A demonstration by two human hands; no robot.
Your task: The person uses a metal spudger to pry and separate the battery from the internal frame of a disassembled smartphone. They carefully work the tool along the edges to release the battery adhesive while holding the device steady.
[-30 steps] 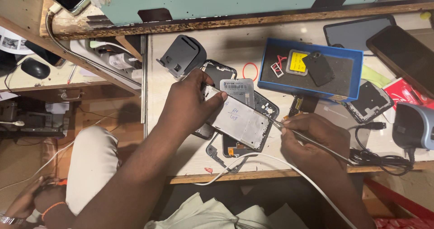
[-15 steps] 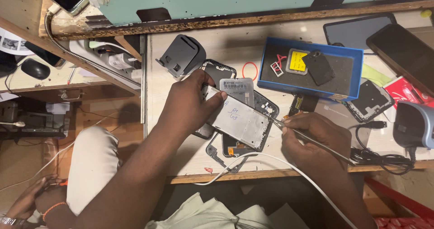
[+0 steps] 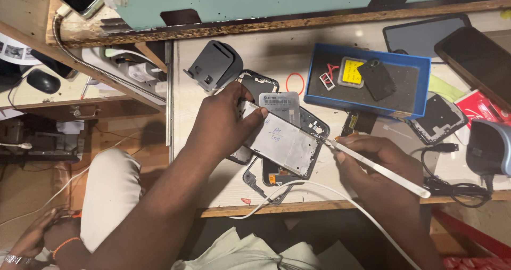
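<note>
The left hand [image 3: 223, 126] reaches in from the lower left, its forearm slanting up across the table [image 3: 255, 57] edge. It lies palm down over the left end of an opened phone [image 3: 285, 142], its grip closed on it, with the thumb pressed on the silver plate near the top corner and the fingers curled over the far side. The phone lies tilted near the middle of the table, its silver inner plate facing up, on top of other dark phone frames [image 3: 266, 177].

The right hand [image 3: 372, 161] comes in from the lower right, wrist low by the table's front edge. Its grip is closed around a thin white tool [image 3: 383, 169], held like a pen between thumb and fingers. The tool slants from lower right to upper left, and its tip touches the phone's right edge.

A white cable [image 3: 298, 187] curves along the front edge beneath both hands. Behind the phone stands a blue tray [image 3: 367, 107] holding small parts, and a dark grey stand [image 3: 213, 65] sits to the upper left. Another person's hands [image 3: 40, 238] show in the lower left corner, well apart.
</note>
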